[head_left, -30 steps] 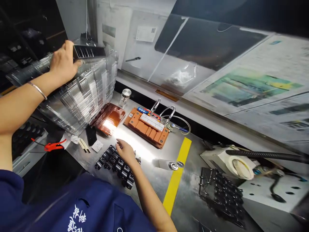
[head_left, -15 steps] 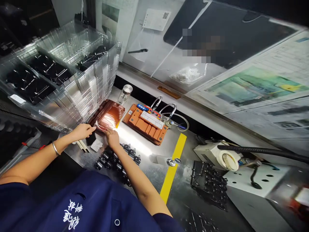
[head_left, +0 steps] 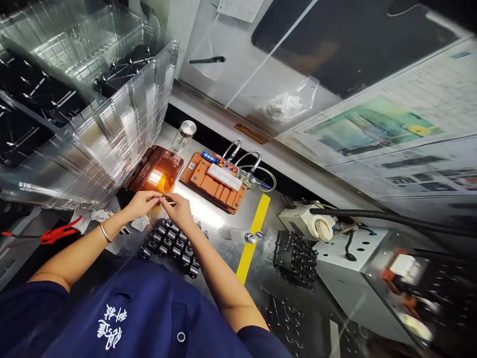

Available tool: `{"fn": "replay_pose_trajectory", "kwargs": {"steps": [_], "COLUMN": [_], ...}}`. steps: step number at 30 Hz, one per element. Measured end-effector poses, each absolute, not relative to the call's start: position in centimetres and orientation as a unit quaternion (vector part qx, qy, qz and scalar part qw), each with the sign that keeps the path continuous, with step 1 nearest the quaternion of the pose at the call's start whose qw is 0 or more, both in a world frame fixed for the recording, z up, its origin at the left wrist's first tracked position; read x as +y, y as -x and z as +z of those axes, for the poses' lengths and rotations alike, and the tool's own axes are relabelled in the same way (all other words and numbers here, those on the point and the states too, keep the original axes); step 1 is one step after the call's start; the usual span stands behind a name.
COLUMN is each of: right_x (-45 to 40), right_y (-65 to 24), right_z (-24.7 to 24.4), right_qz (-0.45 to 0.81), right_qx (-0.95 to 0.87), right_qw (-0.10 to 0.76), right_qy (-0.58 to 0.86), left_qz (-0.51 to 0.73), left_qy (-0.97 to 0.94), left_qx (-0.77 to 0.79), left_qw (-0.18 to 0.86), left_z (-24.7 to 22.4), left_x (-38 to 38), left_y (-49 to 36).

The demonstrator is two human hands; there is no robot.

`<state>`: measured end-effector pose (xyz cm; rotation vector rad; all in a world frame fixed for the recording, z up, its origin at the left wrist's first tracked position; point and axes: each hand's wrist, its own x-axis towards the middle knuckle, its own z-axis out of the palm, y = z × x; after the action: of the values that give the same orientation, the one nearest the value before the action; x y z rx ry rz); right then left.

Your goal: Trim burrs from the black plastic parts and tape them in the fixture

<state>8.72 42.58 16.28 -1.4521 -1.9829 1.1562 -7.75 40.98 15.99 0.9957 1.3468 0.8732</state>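
Observation:
My left hand [head_left: 143, 204] and my right hand [head_left: 177, 206] meet fingertip to fingertip, both pinched, at the near edge of a shiny copper-coloured sheet [head_left: 158, 171]. What they pinch between them is too small to name. To the right of the sheet sits an orange fixture block [head_left: 212, 184] with a white strip and looped metal hoses. A glass jar with a metal lid [head_left: 185, 133] stands behind the sheet. Several black ribbed parts [head_left: 169, 246] lie just below my right hand and forearm.
Stacked clear plastic trays [head_left: 112, 144] with black parts rise at the left. Red-handled pliers [head_left: 59, 232] lie near my left forearm. Yellow tape [head_left: 253, 238] crosses the metal bench [head_left: 219, 251]. Farther right are black frames [head_left: 294, 258] and a white device [head_left: 305, 221].
My hands have come together, the left moving right from the sheet's near left corner. The view has shifted, and the pliers now show more fully at the left.

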Motion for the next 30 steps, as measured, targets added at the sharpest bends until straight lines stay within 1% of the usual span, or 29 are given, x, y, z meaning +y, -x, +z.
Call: {"fn": "replay_pose_trajectory", "kwargs": {"steps": [6,14,20,22,24,27,30], "right_x": [43.9,44.9,45.8,46.0,46.1,45.7,44.0], "right_y": [-10.0,-11.6,-12.1,-12.5,-13.5,-16.8,-21.1], "right_z": [18.6,20.3,20.2,19.7,19.0,18.2,17.7], "right_qz": [0.462,0.541,0.668,0.681,0.658,0.579,0.475], "right_qx": [-0.693,-0.674,-0.568,-0.518,-0.479,-0.429,-0.368], "right_qw": [0.199,0.137,0.146,0.176,0.228,0.327,0.423], "right_qy": [0.517,0.485,0.458,0.487,0.534,0.611,0.678], "left_qz": [0.359,0.314,0.314,0.322,0.333,0.350,0.339], "left_qy": [-0.511,-0.567,-0.566,-0.523,-0.468,-0.405,-0.363], "left_qx": [0.545,0.541,0.528,0.549,0.596,0.678,0.748], "left_qw": [0.560,0.536,0.550,0.566,0.561,0.503,0.441], "left_z": [16.4,16.9,17.4,17.3,16.9,15.3,13.2], "left_x": [41.0,41.2,40.7,40.8,41.3,42.9,44.6], "left_y": [6.0,5.7,5.7,6.0,6.6,8.1,9.5]}}
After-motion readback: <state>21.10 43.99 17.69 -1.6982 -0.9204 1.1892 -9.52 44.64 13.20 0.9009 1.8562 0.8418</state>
